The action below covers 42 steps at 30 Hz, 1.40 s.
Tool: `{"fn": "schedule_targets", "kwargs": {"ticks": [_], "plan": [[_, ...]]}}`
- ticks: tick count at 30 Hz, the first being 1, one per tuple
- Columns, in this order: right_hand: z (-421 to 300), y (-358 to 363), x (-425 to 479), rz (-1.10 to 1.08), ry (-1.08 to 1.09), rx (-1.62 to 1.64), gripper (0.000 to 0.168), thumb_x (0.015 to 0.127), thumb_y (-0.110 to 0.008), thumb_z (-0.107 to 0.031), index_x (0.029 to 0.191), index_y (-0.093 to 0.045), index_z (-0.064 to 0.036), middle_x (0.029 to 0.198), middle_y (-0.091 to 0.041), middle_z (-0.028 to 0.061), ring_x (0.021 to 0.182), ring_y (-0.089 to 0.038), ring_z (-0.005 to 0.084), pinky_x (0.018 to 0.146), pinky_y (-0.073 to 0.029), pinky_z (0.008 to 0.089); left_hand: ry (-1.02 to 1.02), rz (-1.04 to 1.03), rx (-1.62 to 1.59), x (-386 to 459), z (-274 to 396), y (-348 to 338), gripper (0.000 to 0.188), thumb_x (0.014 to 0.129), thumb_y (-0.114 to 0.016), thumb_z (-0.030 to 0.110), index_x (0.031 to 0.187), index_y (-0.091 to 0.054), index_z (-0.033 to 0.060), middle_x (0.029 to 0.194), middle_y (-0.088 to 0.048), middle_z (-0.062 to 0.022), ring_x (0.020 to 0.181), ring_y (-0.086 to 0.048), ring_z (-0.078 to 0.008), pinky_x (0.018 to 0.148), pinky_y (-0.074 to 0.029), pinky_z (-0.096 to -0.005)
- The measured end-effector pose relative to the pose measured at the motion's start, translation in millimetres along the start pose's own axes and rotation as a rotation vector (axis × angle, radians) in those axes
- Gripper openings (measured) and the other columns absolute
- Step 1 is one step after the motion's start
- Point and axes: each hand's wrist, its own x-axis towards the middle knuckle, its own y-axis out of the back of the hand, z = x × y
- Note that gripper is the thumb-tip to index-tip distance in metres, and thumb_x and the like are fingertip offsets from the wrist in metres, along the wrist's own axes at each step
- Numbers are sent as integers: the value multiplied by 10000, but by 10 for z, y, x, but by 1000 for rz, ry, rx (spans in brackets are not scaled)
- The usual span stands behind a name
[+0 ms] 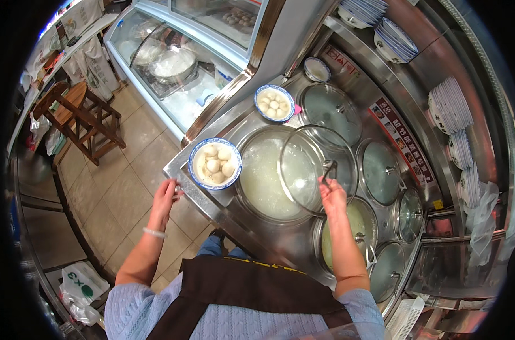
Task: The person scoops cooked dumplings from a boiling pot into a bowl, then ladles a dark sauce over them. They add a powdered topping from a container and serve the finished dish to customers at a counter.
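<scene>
My right hand (334,196) grips the handle of a round glass lid (294,172) with a metal rim. Held over the right part of a large round pot (268,174), the lid leaves much of the cloudy, steaming liquid uncovered. My left hand (166,197) hangs beside the counter's corner, fingers loosely bent and holding nothing visible; whether it touches the edge is unclear. Just ahead of it stands a blue-and-white bowl (193,160) of round white dumplings (213,165). A second such bowl (258,114), also filled with white balls, sits farther back.
Several lidded pots, one a covered pot (380,170), are set into the steel counter (257,236). A small bowl (317,69) stands behind. Stacked bowls (448,106) line the right shelf. Left are a glass-topped freezer (155,91) and a wooden stool (77,114) on the tiled floor.
</scene>
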Motion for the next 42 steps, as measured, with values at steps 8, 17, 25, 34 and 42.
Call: {"fn": "schedule_targets", "kwargs": {"ticks": [8, 17, 25, 34, 42], "plan": [[168, -315, -531, -107, -123, -438, 203, 890, -416, -167, 915, -478, 25, 869, -580, 149, 677, -606, 211, 514, -485, 254, 126, -154, -100, 438, 199, -383, 338, 899, -381, 299, 1135, -441, 64, 922, -553, -47, 630, -554, -94, 559, -475, -217], [16, -287, -492, -201, -152, -624, 234, 888, -407, -180, 945, -482, 33, 831, -588, 142, 627, -591, 185, 498, -472, 246, 190, -316, -173, 636, 104, -444, 314, 903, -361, 312, 1103, -440, 84, 799, -564, -15, 554, -540, -62, 472, -460, -184], [9, -288, -535, -196, -159, -631, 230, 882, -417, -186, 914, -497, 27, 779, -579, 148, 579, -576, 189, 467, -462, 247, 201, -275, -241, 619, 200, -496, 328, 903, -361, 320, 1107, -441, 76, 839, -557, -15, 583, -537, -70, 428, -421, -179], [70, -313, -422, -180, -104, -671, 251, 870, -442, -227, 899, -514, 11, 767, -576, 137, 560, -572, 175, 462, -459, 238, 172, -321, -112, 811, 80, -465, 324, 883, -417, 329, 1053, -494, 64, 785, -558, -3, 543, -496, -48, 380, -356, -165], [-55, -418, -603, 47, 804, -1175, 223, 871, -437, -184, 942, -535, 3, 777, -593, 74, 650, -569, 135, 585, -452, 214, 178, -288, -199, 882, -94, -452, 306, 871, -464, 255, 1054, -503, 14, 949, -582, -78, 791, -588, -168, 660, -498, -297]]}}
